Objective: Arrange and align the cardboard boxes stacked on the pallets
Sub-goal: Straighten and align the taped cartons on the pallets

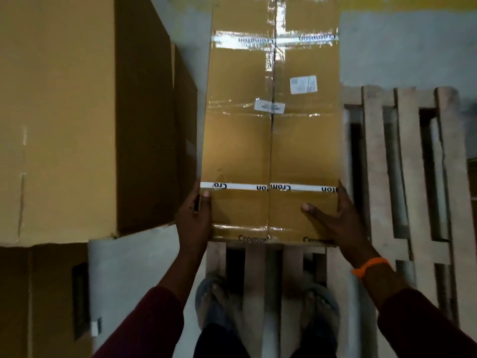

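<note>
Tall box stack (59, 120) at left. Left hand (196, 215) clamped on near-left edge of long taped box (271, 140), thumb on top. Box lies lengthwise on pallet (374, 164); stiff, probably heavy, tape slick: hold bare cardboard edges. Right hand (333, 218) clamped on near-right edge.

Dark maroon long sleeves (144, 326), orange band (371, 267) on the right wrist, dark trousers (219, 343), grey open sandals (213, 301)

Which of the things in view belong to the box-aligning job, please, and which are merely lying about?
Job: long brown taped cardboard box, held by left hand and right hand; slatted wooden pallet; large brown cardboard boxes stacked left.
Incidental: orange wristband; grey sandals; grey concrete floor.
</note>
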The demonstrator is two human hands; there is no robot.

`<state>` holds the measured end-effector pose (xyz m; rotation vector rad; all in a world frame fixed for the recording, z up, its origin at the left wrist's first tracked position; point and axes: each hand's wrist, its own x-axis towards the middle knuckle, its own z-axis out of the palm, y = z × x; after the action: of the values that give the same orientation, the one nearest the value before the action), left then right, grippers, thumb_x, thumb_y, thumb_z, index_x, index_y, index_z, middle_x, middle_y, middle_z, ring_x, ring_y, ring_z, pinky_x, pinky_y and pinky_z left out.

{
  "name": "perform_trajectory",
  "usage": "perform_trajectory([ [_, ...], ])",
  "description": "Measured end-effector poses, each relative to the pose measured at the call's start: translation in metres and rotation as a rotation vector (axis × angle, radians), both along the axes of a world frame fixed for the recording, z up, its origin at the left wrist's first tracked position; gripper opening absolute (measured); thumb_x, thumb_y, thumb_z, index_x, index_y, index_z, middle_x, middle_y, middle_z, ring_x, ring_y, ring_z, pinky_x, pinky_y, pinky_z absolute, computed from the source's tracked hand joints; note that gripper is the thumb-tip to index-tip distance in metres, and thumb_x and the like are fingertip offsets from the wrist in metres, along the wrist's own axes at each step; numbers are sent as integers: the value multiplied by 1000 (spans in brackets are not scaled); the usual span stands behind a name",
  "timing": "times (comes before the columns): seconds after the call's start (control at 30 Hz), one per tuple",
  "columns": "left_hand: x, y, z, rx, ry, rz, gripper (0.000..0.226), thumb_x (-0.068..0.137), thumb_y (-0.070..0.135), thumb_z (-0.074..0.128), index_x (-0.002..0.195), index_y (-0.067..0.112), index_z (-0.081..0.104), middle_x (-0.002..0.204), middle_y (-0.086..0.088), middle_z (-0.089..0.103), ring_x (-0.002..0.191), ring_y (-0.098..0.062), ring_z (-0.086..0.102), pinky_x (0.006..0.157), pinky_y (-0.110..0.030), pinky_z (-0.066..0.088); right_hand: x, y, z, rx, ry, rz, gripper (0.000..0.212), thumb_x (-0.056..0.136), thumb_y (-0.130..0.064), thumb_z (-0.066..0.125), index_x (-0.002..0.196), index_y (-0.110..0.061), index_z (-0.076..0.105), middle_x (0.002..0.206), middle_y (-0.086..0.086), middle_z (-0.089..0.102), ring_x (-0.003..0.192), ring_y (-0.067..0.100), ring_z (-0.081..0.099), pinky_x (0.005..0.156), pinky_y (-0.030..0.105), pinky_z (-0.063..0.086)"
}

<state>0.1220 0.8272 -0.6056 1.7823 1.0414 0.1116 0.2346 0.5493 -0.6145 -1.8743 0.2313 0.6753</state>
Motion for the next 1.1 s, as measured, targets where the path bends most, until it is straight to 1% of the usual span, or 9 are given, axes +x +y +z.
perform_trajectory([
  [0.1,-3,-3,4,-23,-15,-34,39,105,30,48,143,38,43,134,17,52,113,5,52,93,-15,44,-3,-1,-1,-31,33,28,91,75,-39,84,150,-47,33,127,-20,57,109,-1,56,86,41,57],
  [0.23,-9,-5,2,-25,13,-111,45,107,31,43,148,43,27,136,16,47,123,-4,47,102,-25,42,-2,-1,-1,-45,56,36,89,76,-34,85,150,-45,36,128,-15,59,112,9,59,93,53,57],
  [0.33,-14,-3,-1,-19,25,-156,49,107,32,40,150,43,20,145,8,48,128,-6,45,103,-26,40,-2,4,2,-87,45,53,90,74,-35,84,151,-38,38,126,-16,60,109,6,60,95,49,55],
  [0.47,-16,2,-10,5,135,-267,61,108,32,38,160,29,8,161,-4,33,142,-21,39,110,-35,38,-5,7,5,-214,-4,100,95,73,-51,84,152,-39,34,139,-8,56,120,21,57,99,50,54],
  [0.57,-13,-3,7,55,262,-334,73,105,26,48,161,22,3,165,-7,24,147,-30,32,116,-47,36,-13,5,17,-308,-28,157,95,85,-45,79,160,-30,22,144,0,53,121,21,55,96,34,49],
  [0.73,10,-29,95,164,291,-469,70,101,21,56,159,8,20,164,-11,26,152,-29,23,122,-37,22,-24,-4,84,-409,-58,154,96,92,-41,72,163,-11,14,161,18,34,146,33,36,117,38,30],
  [0.87,32,-70,193,185,246,-633,63,100,21,59,154,3,31,159,-16,36,148,-30,32,119,-33,20,-36,-32,177,-414,-145,144,88,95,-37,70,161,-7,21,161,18,35,147,33,35,117,30,23],
  [1.0,53,-133,303,197,144,-725,59,100,23,60,151,2,39,153,-17,45,142,-32,41,116,-34,26,-51,-80,286,-359,-160,-14,83,93,-36,73,158,-8,30,148,23,50,137,36,49,112,43,41],
  [1.1,65,-197,385,204,69,-784,58,100,21,60,150,2,40,153,-16,45,141,-30,41,113,-23,25,-62,-126,360,-317,-219,-129,81,92,-41,72,157,-9,34,146,19,53,130,32,54,106,42,46],
])
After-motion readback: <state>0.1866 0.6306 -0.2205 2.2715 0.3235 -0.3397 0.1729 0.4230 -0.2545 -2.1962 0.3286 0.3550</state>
